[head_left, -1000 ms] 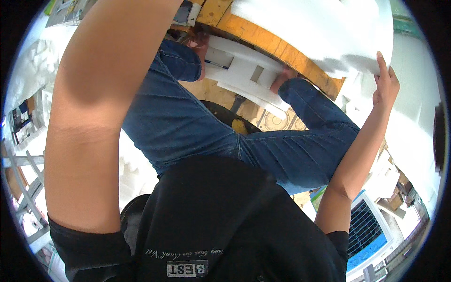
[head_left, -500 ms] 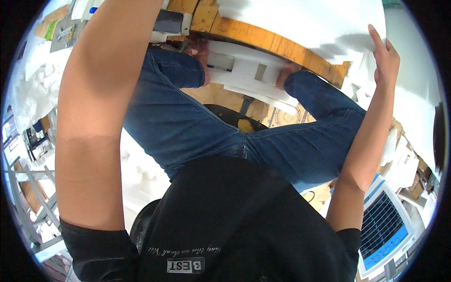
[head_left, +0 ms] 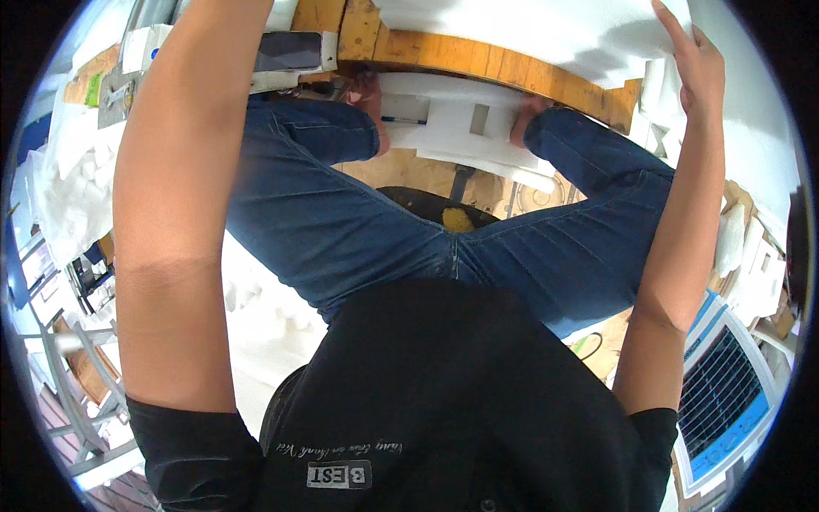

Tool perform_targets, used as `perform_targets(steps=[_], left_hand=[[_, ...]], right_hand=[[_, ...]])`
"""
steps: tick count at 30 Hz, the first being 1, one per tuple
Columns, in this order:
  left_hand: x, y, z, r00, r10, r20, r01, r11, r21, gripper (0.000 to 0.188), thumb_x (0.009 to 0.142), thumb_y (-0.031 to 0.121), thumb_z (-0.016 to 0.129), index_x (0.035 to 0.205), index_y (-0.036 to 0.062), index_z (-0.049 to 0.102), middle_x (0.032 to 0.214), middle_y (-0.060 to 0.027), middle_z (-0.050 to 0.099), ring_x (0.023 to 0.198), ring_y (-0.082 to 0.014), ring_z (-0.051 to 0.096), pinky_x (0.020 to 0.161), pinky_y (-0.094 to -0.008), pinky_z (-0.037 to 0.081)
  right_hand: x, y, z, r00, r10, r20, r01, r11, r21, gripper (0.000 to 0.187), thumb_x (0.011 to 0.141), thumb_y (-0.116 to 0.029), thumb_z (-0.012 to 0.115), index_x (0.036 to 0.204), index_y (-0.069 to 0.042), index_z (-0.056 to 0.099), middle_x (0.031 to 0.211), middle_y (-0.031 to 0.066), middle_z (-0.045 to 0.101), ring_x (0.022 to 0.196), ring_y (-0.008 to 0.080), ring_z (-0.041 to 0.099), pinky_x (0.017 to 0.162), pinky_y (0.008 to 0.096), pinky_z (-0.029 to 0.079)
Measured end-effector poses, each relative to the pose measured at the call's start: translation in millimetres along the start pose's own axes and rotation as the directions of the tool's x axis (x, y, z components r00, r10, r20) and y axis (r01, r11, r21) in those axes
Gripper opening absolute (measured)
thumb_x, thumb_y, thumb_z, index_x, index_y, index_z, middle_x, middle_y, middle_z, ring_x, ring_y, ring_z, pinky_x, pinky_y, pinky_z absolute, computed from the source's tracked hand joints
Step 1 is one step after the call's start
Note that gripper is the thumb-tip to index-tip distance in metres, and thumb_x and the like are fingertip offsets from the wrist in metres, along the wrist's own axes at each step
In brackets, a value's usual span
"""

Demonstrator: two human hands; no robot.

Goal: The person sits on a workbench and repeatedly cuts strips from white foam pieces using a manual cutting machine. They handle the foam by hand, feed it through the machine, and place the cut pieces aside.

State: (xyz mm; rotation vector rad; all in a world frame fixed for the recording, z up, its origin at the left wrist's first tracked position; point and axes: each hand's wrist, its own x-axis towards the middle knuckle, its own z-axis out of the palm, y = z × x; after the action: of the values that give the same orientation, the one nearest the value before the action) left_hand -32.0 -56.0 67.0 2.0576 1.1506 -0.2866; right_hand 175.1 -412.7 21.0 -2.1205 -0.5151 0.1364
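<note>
A large white sheet (head_left: 529, 38), probably foam, lies over the wooden table (head_left: 478, 58) in front of me. My right hand (head_left: 701, 68) rests at the right edge of that sheet. Its index finger is stretched out along the surface, and the remaining fingers are partly hidden behind the hand. I see nothing gripped in it. My left forearm (head_left: 192, 119) runs up past the top of the view, so my left hand is out of sight.
A dark phone-like slab (head_left: 290, 51) lies at the table's left end. White foam pieces (head_left: 452, 119) and a pen (head_left: 403, 120) are below the table edge, between my feet. A blue-and-white framed grille (head_left: 725, 384) stands right; metal bars (head_left: 85, 367) stand left.
The table, sheet and my right hand sit higher in the view. My right hand stays at the sheet's edge, its index finger still extended. My left hand is out of view in both frames.
</note>
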Motion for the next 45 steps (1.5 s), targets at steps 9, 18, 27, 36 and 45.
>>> perform_targets(steps=[9,18,27,36,45], left_hand=[[-8.3,-3.6,12.4,0.991,0.095,-0.096,-0.107,0.987,-0.12,0.07,0.1,0.032,0.07,0.144,-0.0161,0.045,0.146,-0.0337,0.051,0.127,-0.0483,0.057,0.096,-0.0578,0.058],[-8.3,8.4,5.4,0.995,0.067,-0.069,-0.057,0.988,0.141,0.075,0.097,0.036,0.073,0.142,-0.018,0.047,0.146,-0.0364,0.051,0.122,-0.0471,0.062,0.089,-0.0555,0.059],[-10.2,-1.7,10.3,0.982,0.08,-0.17,-0.059,0.991,0.122,0.076,0.093,0.039,0.075,0.141,-0.0149,0.051,0.144,-0.0335,0.053,0.122,-0.0479,0.062,0.088,-0.0571,0.058],[48.5,-4.7,9.5,0.927,0.336,-0.166,-0.191,0.804,0.563,0.066,0.09,0.053,0.07,0.125,-0.0036,0.07,0.134,-0.0265,0.065,0.122,-0.0398,0.064,0.103,-0.0439,0.05],[56.7,-11.1,10.1,0.935,0.273,-0.225,-0.141,0.871,0.47,0.07,0.086,0.055,0.073,0.122,-0.0049,0.071,0.128,-0.0289,0.067,0.118,-0.0388,0.066,0.101,-0.0436,0.051]], right_hand=[[-14.8,-10.8,5.2,0.996,-0.039,-0.076,0.041,0.999,0.022,0.06,0.087,-0.034,0.08,0.115,0.017,0.068,0.102,0.0232,0.074,0.09,0.0277,0.071,0.081,0.0368,0.054],[81.9,112.0,-29.9,0.99,0.127,0.069,-0.141,0.948,0.286,0.077,0.082,-0.042,0.083,0.124,0.019,0.061,0.112,0.0292,0.069,0.104,0.0327,0.067,0.092,0.0392,0.051],[21.8,34.7,2.0,0.997,-0.017,-0.071,-0.002,0.966,-0.257,0.113,0.072,-0.065,0.082,0.145,0.015,0.049,0.14,0.0349,0.057,0.133,0.0429,0.057,0.114,0.048,0.043],[22.2,-46.3,62.5,0.725,-0.687,-0.052,0.545,0.619,-0.565,0.086,0.093,-0.07,0.059,0.153,-0.01,0.051,0.157,0.031,0.042,0.145,0.0466,0.043,0.118,0.0595,0.035],[9.1,-43.4,129.2,0.73,-0.653,0.201,0.558,0.401,-0.726,0.07,0.103,-0.067,0.031,0.152,-0.022,0.054,0.153,0.0231,0.051,0.145,0.0423,0.045,0.119,0.065,0.029]])
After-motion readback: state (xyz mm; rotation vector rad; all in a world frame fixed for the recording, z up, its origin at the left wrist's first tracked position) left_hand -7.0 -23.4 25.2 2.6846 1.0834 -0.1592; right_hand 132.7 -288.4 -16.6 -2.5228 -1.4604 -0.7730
